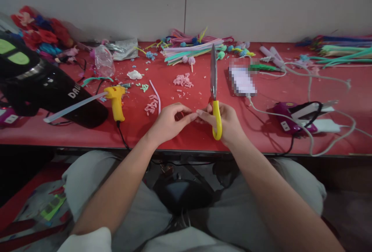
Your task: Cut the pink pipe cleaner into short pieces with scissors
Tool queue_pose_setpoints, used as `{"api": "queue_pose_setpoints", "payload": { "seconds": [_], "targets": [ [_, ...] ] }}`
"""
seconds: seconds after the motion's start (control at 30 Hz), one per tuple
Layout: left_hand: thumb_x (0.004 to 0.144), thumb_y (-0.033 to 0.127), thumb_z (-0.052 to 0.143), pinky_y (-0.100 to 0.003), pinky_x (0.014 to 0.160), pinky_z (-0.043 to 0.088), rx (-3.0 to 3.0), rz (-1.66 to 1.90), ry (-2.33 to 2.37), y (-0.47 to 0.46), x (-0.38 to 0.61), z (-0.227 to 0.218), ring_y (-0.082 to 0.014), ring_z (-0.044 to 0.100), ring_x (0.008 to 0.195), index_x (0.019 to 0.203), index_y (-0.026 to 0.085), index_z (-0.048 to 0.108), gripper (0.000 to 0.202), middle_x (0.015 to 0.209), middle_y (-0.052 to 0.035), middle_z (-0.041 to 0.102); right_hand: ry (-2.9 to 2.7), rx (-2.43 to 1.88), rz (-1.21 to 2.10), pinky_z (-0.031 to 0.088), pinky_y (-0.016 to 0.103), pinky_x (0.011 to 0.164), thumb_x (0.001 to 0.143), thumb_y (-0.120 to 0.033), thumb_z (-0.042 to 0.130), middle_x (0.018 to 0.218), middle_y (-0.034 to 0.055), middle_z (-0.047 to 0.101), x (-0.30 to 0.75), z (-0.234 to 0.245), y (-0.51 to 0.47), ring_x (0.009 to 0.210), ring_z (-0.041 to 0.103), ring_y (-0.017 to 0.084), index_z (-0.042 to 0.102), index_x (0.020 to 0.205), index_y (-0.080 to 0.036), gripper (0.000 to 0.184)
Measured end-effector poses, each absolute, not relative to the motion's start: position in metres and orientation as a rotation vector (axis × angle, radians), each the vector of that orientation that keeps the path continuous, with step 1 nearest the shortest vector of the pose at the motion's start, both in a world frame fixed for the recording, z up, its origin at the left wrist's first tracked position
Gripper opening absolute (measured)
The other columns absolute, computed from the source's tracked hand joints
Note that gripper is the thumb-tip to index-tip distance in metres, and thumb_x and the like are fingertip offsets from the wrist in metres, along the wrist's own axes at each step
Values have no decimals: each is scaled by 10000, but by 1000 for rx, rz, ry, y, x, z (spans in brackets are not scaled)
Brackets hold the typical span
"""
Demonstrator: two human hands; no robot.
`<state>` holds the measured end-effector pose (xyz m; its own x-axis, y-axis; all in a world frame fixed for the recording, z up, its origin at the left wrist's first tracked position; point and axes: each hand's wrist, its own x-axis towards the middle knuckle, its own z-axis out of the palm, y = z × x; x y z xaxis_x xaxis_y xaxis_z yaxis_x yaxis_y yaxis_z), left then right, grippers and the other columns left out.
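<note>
My right hand (228,122) is closed round the yellow handle of a pair of scissors (214,85); the blades point up and away, shut together. My left hand (170,122) is pinched, its fingertips meeting those of my right hand over the front of the red table (186,135). Something small may be held between the fingertips, but I cannot make it out. Small heaps of cut pink pieces (183,80) lie just beyond my hands, with another pile (151,104) to the left beside a pale pipe cleaner (157,95).
A yellow glue gun (116,99) lies left of my hands, next to a black hair dryer (43,85). A bundle of pipe cleaners (192,48) lies at the back, more (340,52) at far right. A purple glue gun (290,118), white cables and a phone (242,81) sit right.
</note>
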<state>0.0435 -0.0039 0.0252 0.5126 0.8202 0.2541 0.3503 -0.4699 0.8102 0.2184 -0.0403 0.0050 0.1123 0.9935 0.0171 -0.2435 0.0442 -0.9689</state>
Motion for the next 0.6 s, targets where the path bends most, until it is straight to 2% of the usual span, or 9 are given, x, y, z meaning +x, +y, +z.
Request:
{"api": "queue_pose_setpoints", "payload": {
  "seconds": [0.23,0.4,0.53,0.6],
  "targets": [
    [903,270,632,-247,679,447,2128,846,907,0,36,26,-107,573,712,808,167,684,150,801,-17,674,-930,-1092,1215,558,309,657,565,-373,906,649,-32,634,220,6,-40,612,662,144,502,683,-221,448],
    [928,334,598,-255,652,444,2138,891,960,0,29,32,-96,534,617,607,151,587,370,640,3,570,-894,-1083,1230,565,313,693,600,-350,894,652,-42,610,221,7,-41,648,669,146,505,697,-225,419],
    [853,291,702,-249,663,467,2219,967,929,1,27,29,-100,579,724,756,164,678,161,921,-35,621,-904,-1120,1216,568,306,668,588,-370,896,654,-46,605,221,8,-42,616,652,136,498,697,-228,436],
    [855,300,699,-252,654,469,2228,962,919,2,27,27,-97,578,713,690,156,657,223,918,-36,617,-914,-1131,1214,574,309,680,593,-381,891,656,-43,606,221,8,-41,629,659,141,494,700,-230,438]
  ]
}}
